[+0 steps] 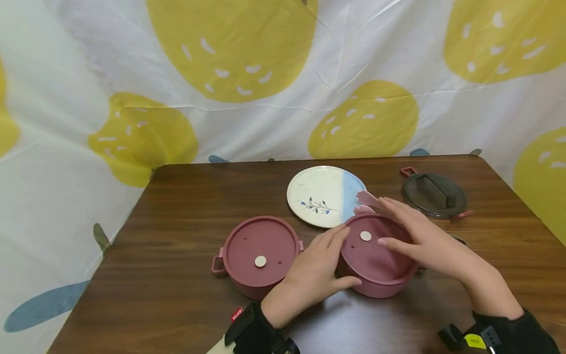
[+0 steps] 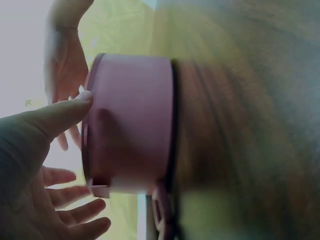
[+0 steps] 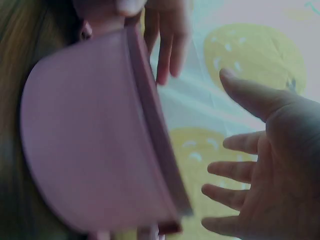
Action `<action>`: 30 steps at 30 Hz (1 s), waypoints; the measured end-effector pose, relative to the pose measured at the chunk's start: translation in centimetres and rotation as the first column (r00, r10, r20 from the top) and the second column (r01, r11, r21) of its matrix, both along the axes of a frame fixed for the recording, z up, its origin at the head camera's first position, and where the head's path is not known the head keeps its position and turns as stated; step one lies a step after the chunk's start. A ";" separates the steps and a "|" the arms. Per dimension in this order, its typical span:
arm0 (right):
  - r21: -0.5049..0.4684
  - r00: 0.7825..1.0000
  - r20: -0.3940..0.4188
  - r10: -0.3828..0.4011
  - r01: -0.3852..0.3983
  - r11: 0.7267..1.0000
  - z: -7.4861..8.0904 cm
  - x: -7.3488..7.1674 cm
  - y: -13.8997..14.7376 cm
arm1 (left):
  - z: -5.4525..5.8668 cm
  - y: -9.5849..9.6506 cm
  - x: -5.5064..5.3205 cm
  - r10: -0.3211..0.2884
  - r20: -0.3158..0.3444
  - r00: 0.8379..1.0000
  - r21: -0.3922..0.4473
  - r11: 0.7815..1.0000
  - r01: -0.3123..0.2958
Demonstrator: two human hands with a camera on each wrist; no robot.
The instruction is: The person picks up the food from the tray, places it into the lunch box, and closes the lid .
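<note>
A round dark-pink pot (image 1: 380, 290) stands between the two hands, a pale round spot showing within its rim. My left hand (image 1: 311, 265) is at its left side, fingers spread and thumb near the rim; whether it touches the pot I cannot tell. Over the pot's right side, my right hand (image 1: 422, 238) has its fingers extended and holds nothing; the right wrist view shows a gap between this hand (image 3: 270, 165) and the pot (image 3: 95, 135). Left of the left hand sits a second dark-pink pot (image 1: 261, 275) with side handles. Pink scalloped pieces (image 1: 364, 201) show behind the first pot.
Behind the pots lies a white and light-blue plate (image 1: 316, 191) with a leaf sprig. At the back right is a round black lid-like piece (image 1: 435, 194) with pink handles sticking out beside it. The wooden table (image 1: 177, 236) ends at a patterned cloth (image 1: 265, 128).
</note>
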State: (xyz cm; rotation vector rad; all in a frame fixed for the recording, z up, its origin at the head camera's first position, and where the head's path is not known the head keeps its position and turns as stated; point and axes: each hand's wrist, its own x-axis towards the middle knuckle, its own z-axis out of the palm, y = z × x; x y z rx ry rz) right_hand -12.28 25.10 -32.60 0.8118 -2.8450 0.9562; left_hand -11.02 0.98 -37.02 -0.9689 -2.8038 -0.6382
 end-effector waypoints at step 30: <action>-0.151 0.996 0.039 0.075 -0.069 0.986 -5.3 1.7 4.8 | -2.1 1.3 -0.4 0.079 0.215 0.973 0.235 0.963 -0.130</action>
